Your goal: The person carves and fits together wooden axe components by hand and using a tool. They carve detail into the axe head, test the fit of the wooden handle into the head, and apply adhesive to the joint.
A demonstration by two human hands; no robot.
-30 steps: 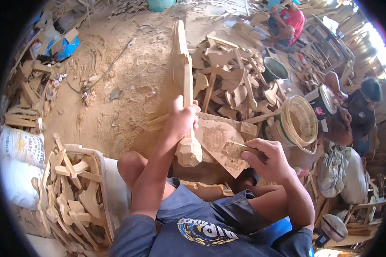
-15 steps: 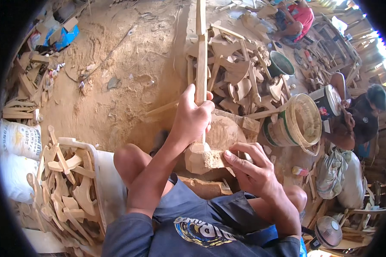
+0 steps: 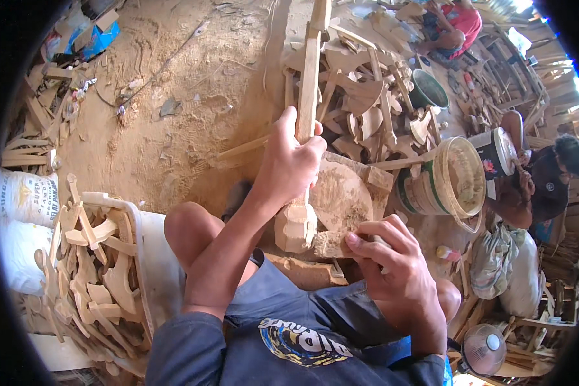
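Observation:
A long, pale carved wooden leg points away from me, its thick faceted end close to my lap. My left hand is wrapped around it just above that end. In my right hand, thumb and fingers pinch a small, rough, crumbly-looking tan block. The block sits beside the right side of the thick end, at its lower corner; whether they touch I cannot tell. Beyond the block lies a dusty wooden work surface.
Carved wooden parts are heaped ahead, with more in a bin at left. At right stand a dusty bucket, a white pail and a fan. One person sits at right, another at far right.
My right hand has moved the block slightly right and toward me, away from the thick end's face. The leg's far end has swung a little right, with my left hand still around it.

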